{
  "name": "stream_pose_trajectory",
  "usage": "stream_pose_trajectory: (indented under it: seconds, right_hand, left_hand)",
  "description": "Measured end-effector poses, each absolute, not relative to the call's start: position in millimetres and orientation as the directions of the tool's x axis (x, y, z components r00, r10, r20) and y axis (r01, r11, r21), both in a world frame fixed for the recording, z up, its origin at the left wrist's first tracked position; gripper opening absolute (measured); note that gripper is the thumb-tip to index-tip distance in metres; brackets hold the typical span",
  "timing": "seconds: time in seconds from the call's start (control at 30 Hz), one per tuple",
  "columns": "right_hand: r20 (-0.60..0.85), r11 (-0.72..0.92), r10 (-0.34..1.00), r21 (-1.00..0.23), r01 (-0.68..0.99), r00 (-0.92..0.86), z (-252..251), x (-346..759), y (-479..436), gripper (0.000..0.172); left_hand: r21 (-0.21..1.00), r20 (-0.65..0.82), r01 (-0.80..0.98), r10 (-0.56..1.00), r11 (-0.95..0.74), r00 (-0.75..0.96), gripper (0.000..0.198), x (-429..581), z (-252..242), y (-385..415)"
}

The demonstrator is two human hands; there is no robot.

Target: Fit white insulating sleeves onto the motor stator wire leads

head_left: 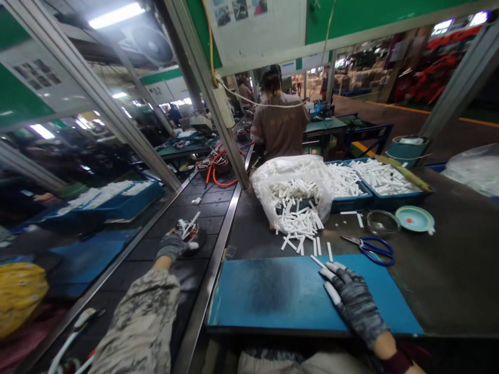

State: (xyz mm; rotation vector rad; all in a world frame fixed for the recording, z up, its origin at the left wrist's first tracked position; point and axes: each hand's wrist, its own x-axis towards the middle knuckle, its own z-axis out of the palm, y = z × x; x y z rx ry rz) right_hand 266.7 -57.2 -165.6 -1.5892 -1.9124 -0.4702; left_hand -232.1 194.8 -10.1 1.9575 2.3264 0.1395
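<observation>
My left hand [173,245], in a grey glove with light fingertips, reaches over the dark conveyor at left. Its fingers are closed on the edge of a dark round motor stator [199,237] with copper-coloured parts, partly hidden by the hand. White sleeve pieces [192,222] stick up from it. My right hand [353,293], gloved too, lies over the blue mat [268,291] with fingers stretched and thumb apart. Its fingertips touch or nearly touch a thin white tube [317,261]. More white tubes [302,221] spill from a clear plastic bag [268,182] just beyond the mat.
Blue-handled scissors [376,250], a glass bowl [383,223] and a turquoise dish [415,218] sit at right. Behind are blue trays [401,197] of white tubes. A metal rail [224,234] divides bench from conveyor. Orange cables [212,174] lie farther up; a co-worker [280,122] stands beyond.
</observation>
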Motion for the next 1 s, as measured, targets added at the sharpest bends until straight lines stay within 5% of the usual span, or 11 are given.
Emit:
stream_pose_trajectory:
  seconds: [0.17,0.33,0.47,0.57,0.77,0.87,1.0]
  right_hand:
    - [0.643,0.24,0.763,-0.184,0.953,-0.067,-166.6,268.6,-57.7,0.035]
    - [0.637,0.29,0.77,-0.305,0.907,-0.032,-165.1,272.7,-63.6,0.031]
    - [0.62,0.252,0.783,-0.398,0.882,0.056,-161.8,278.2,-66.1,0.041]
    - [0.551,0.143,0.822,-0.447,0.883,0.146,-152.6,281.7,-66.9,0.053]
    - [0.396,0.11,0.888,-0.676,0.728,0.234,-115.2,260.3,-67.9,0.047]
    - [0.34,0.186,0.931,-0.754,0.631,0.132,-93.4,230.0,-63.9,0.038]
    - [0.174,0.134,0.982,-0.915,0.38,0.073,-72.2,189.6,-43.3,0.036]
  left_hand:
    - [0.257,-0.091,0.948,0.981,0.188,-0.17,0.063,-228.9,-25.9,145.2]
    - [0.509,-0.138,0.857,0.99,0.08,-0.011,0.078,-197.9,-32.9,101.7]
    - [0.249,-0.04,0.966,0.996,-0.067,0.079,0.081,-140.0,-38.3,64.5]
    - [0.136,-0.058,0.986,0.993,-0.091,0.1,0.063,-92.8,-46.2,38.9]
    - [0.158,0.213,0.961,0.958,-0.227,0.191,0.067,-58.7,-60.2,11.5]
    - [0.166,0.346,0.935,0.906,-0.315,0.243,0.075,-75.2,-54.2,-2.1]
    - [0.16,0.358,0.891,0.866,-0.425,0.349,0.055,-103.0,-46.1,-18.3]
